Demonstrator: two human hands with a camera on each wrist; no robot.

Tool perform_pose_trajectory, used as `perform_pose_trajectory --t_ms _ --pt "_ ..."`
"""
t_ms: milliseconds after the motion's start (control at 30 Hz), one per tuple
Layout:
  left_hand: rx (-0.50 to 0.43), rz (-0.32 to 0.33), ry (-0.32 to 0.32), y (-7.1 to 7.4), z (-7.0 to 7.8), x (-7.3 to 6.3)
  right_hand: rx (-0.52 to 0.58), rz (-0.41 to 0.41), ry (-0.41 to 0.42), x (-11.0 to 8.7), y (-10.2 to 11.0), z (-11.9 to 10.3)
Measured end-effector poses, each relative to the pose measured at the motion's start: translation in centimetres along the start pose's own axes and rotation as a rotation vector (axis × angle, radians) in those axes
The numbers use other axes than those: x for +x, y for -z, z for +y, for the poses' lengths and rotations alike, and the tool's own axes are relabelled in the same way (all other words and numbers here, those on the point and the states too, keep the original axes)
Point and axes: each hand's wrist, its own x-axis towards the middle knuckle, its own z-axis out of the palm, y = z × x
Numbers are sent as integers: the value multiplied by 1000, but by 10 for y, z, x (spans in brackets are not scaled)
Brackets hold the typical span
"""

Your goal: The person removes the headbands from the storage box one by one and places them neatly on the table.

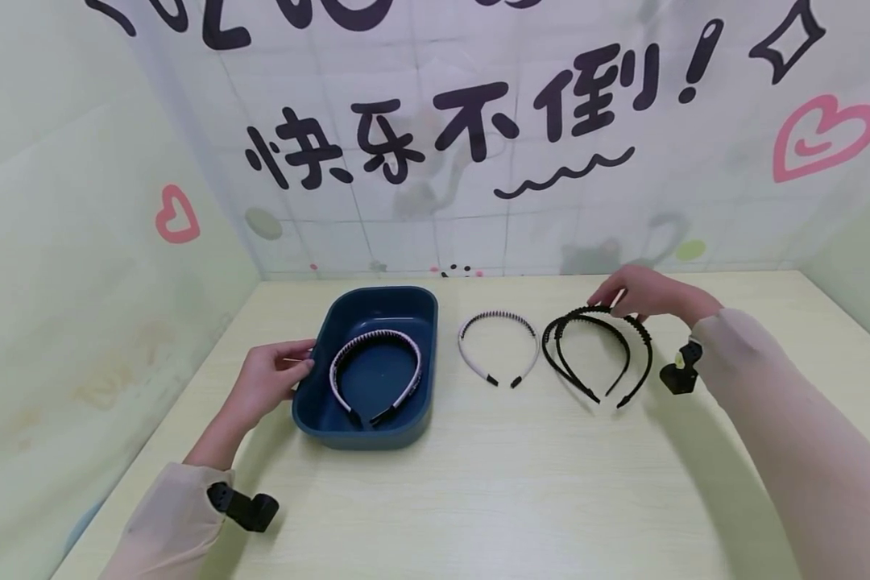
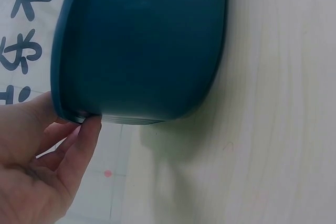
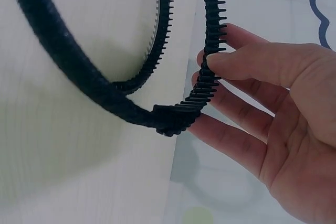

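In the head view my left hand (image 1: 270,375) holds the left rim of a dark blue plastic basin (image 1: 384,440), thumb and fingers pinching its edge. A pale headband with dark teeth (image 1: 379,333) lies in the basin. My right hand (image 1: 652,293) grips the top of a black toothed headband (image 1: 649,354) between thumb and fingers. A second black headband (image 1: 629,354) overlaps it at its left. The right wrist view shows the thumb pressed on the gripped headband's teeth (image 3: 212,17); the other black band (image 3: 163,30) appears behind it.
Another pale headband (image 1: 462,346) with dark tips lies on the light wooden table (image 1: 493,483), between the basin and the black headbands. A printed cloth backdrop (image 1: 420,234) with dark lettering stands behind the table, with pale walls at both sides.
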Motion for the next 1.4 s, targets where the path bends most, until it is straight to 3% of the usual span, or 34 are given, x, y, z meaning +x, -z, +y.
perform_pose_trajectory --t_ms 1400 --pt "13 3 -25 0 -3 1 32 39 -167 -40 14 63"
